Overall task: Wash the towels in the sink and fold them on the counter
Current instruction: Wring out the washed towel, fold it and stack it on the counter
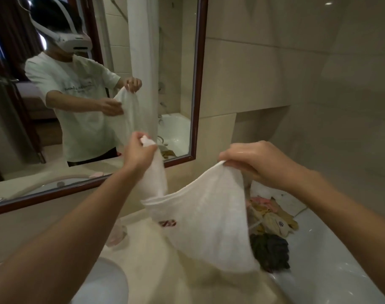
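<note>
A white towel [205,218] hangs in the air above the counter [147,255], stretched between both hands. My left hand [139,153] pinches one top corner, raised near the mirror. My right hand [253,161] grips the other top edge, a little lower and to the right. The towel sags between them and its lower edge hangs just above the counter. The white sink [101,284] shows at the bottom left, below my left forearm.
A heap of cloths [268,213] in pink, yellow and dark colours lies on the counter at the right, partly behind the towel. A framed mirror [99,84] covers the wall ahead. A small glass [116,234] stands on the counter under my left arm.
</note>
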Available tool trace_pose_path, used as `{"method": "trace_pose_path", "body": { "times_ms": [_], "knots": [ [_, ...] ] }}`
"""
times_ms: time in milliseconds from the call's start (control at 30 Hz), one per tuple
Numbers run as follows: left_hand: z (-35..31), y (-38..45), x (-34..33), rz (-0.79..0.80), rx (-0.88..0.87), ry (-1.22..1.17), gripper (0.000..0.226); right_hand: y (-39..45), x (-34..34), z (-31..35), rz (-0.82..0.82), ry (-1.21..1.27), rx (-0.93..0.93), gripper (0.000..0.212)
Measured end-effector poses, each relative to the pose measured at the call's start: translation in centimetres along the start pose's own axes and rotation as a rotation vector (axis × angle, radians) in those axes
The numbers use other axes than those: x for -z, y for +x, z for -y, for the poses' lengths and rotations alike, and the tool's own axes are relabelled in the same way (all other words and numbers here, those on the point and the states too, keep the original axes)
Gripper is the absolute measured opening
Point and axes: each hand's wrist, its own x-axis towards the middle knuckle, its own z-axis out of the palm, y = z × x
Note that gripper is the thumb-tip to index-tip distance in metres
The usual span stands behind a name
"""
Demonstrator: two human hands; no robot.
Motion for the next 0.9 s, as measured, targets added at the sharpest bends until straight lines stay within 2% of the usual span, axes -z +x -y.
{"method": "trace_pose_path", "body": {
  "times_ms": [100, 200, 267, 367, 500, 533, 600, 633, 733, 800, 833, 900],
  "knots": [
    [-2.6, -2.9, -1.1, 0.343, -0.213, 0.046, 0.052, 1.5, -2.2, 0.3, 0.047, 0.092, -0.081, 0.023],
    [-4.3, -4.3, -1.0, 0.553, -0.329, 0.106, 0.076, 3.4, -3.4, 1.2, 0.098, 0.254, -0.192, 0.012],
    [-4.6, -4.4, -0.4, 0.618, -0.322, 0.126, 0.094, 4.4, -3.4, 1.7, 0.122, 0.419, -0.235, 0.007],
    [-4.4, -4.0, 1.1, 0.723, -0.171, 0.053, 0.107, 5.3, -3.1, 2.5, 0.134, 0.470, -0.200, 0.013],
    [-2.3, -3.6, 2.6, 0.754, 0.006, -0.152, 0.089, 6.2, -3.0, 3.0, 0.126, 0.371, -0.209, 0.020],
    [-1.0, -3.6, 2.9, 0.775, -0.029, -0.120, 0.077, 6.2, -3.1, 3.0, 0.107, 0.344, -0.217, 0.020],
    [1.8, -4.4, 3.7, 0.841, -0.173, 0.142, 0.044, 5.6, -3.1, 2.9, 0.079, 0.321, -0.203, 0.020],
    [3.2, -4.7, 4.1, 0.842, -0.199, 0.271, 0.036, 5.3, -3.1, 2.9, 0.077, 0.317, -0.189, 0.019],
    [5.7, -3.7, 4.7, 0.812, -0.131, 0.397, 0.047, 4.7, -2.9, 2.4, 0.138, 0.273, -0.197, 0.016],
    [5.0, -3.1, 4.9, 0.818, -0.061, 0.382, 0.029, 4.0, -3.0, 1.5, 0.206, 0.215, -0.199, 0.012],
    [4.6, -2.6, 4.9, 0.799, -0.034, 0.354, 0.019, 3.5, -3.1, 1.0, 0.241, 0.221, -0.215, 0.015],
    [3.5, -2.2, 4.5, 0.719, -0.019, 0.276, 0.010, 2.5, -3.2, 0.3, 0.308, 0.271, -0.261, 0.050]
  ]
}}
